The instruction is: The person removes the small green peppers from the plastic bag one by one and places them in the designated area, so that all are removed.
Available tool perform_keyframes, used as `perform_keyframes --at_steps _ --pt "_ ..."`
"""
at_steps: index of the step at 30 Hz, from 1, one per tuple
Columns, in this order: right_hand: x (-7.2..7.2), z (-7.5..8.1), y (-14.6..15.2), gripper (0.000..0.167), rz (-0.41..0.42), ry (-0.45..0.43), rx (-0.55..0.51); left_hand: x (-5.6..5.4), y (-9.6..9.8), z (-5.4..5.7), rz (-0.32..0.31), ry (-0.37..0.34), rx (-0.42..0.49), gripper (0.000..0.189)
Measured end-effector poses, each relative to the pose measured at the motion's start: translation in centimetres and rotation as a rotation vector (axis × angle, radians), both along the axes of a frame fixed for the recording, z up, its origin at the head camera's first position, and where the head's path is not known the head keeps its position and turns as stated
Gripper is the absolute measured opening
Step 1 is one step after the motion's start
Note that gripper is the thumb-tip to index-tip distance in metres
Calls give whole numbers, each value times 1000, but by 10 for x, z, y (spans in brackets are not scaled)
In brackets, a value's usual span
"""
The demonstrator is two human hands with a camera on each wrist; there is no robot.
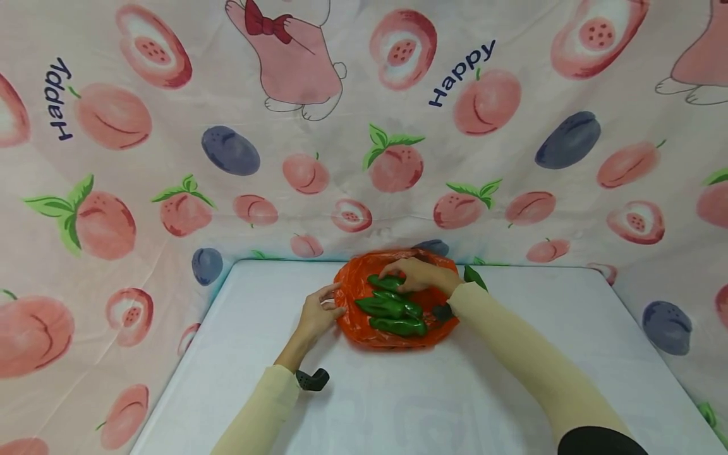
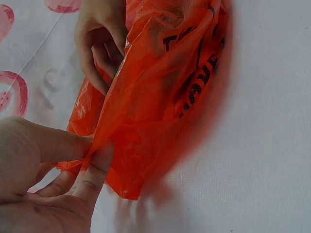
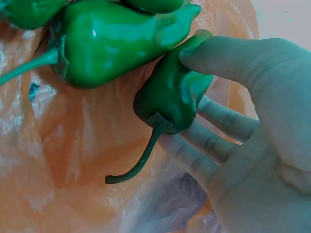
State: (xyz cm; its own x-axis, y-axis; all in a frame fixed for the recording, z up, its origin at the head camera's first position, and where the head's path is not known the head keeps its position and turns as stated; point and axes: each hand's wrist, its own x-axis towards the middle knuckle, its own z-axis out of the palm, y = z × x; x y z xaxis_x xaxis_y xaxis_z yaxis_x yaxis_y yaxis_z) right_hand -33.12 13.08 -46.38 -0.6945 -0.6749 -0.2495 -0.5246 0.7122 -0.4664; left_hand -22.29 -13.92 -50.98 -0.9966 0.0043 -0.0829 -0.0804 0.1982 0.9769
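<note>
An orange-red plastic bag [image 1: 354,332] lies spread open near the table's far edge, with several glossy green peppers [image 1: 383,308] inside. My left hand [image 1: 317,314] is at the bag's left side. In the left wrist view its thumb and fingers pinch the edge of the bag [image 2: 141,141]. Reaching in from the right, my right hand [image 1: 419,274] holds the farthest pepper [image 1: 387,282]. The right wrist view shows that pepper [image 3: 167,97] between thumb and fingers, its curved stem pointing away from the palm. A larger pepper [image 3: 104,41] lies right beside it.
The white table [image 1: 409,398] reaches up to a fruit-printed cloth [image 1: 330,139] hanging behind it. A dark green pointed thing [image 1: 474,278] shows at the far edge, just beyond my right sleeve. Black printing marks the bag's outer side in the left wrist view.
</note>
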Motion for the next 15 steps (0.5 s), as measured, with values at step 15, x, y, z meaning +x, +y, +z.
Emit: perform_keyframes --at_steps 15 --pt "13 22 3 48 83 15 -61 -1 -2 -2 -10 7 4 61"
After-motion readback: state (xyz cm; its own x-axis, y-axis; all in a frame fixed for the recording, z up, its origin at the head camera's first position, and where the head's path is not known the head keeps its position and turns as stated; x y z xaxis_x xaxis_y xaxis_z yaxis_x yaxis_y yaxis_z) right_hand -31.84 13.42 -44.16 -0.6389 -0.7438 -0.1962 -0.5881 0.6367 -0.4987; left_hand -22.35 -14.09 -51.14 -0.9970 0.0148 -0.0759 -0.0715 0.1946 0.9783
